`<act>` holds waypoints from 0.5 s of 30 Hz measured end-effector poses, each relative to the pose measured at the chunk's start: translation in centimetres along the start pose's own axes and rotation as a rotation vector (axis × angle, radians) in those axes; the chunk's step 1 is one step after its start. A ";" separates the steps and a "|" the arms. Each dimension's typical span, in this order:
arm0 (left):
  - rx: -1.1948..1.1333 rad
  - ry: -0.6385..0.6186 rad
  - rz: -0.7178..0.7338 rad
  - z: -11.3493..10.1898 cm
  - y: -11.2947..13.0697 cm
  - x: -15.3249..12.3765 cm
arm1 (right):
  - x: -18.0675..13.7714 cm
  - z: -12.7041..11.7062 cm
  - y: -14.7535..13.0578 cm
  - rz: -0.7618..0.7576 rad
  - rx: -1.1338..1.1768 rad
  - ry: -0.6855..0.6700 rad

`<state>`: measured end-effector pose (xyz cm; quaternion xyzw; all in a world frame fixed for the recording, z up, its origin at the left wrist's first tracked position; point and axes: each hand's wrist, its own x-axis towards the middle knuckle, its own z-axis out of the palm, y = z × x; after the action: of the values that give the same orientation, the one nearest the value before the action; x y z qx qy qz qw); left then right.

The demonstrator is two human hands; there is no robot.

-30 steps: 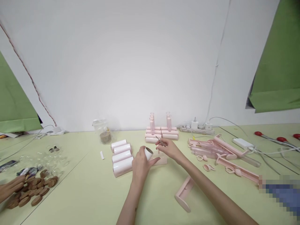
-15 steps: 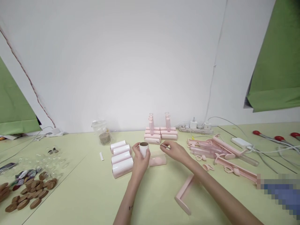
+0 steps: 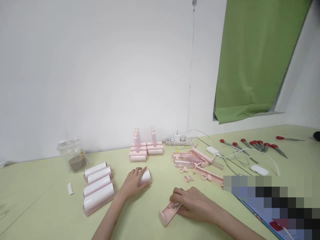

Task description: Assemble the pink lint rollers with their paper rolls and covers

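My left hand (image 3: pixel 134 181) is closed over a white roll (image 3: pixel 145 177) that lies on the table; its fingers cover much of the roll. Nearer to me, my right hand (image 3: pixel 191 203) grips a pink trough-shaped plastic piece (image 3: pixel 168 213) with a rounded end. A thin metallic object (image 3: pixel 175 204) shows by the right fingers; its kind is unclear. Left of my left hand, several white rolls in pink holders (image 3: pixel 100 196) lie in a row. Loose pink plastic parts (image 3: pixel 190 158) are heaped beyond my right hand.
Finished-looking pink rollers (image 3: pixel 138 153) stand stacked near the wall. A plastic bag (image 3: pixel 75 160) sits at the back left, a white strip (image 3: pixel 70 189) before it. At the right are a power strip (image 3: pixel 178 142), cables, red-ended tools (image 3: pixel 257 145) and a white device (image 3: pixel 259 170).
The view has swung right. My left hand has lowered the white roll from upright to lying on the table. My right hand has moved down and taken hold of the pink trough-shaped piece.
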<state>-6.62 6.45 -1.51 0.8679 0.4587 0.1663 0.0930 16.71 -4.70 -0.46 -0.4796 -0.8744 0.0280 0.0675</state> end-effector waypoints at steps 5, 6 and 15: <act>0.074 0.011 -0.007 0.1 2.1 -3.2 | -0.4 -3.3 3.6 0.322 0.091 0.202; 0.072 0.017 0.003 0.1 2.3 -4.2 | -0.5 -4.5 5.1 0.487 0.067 0.249; 0.380 0.323 -0.072 1.0 -3.8 -13.3 | 0.0 -8.2 17.1 0.943 -0.128 0.358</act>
<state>-16.11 -2.48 -6.33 0.8152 0.5211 0.2102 -0.1407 32.21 4.38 5.68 -0.8225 -0.5376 -0.0808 0.1670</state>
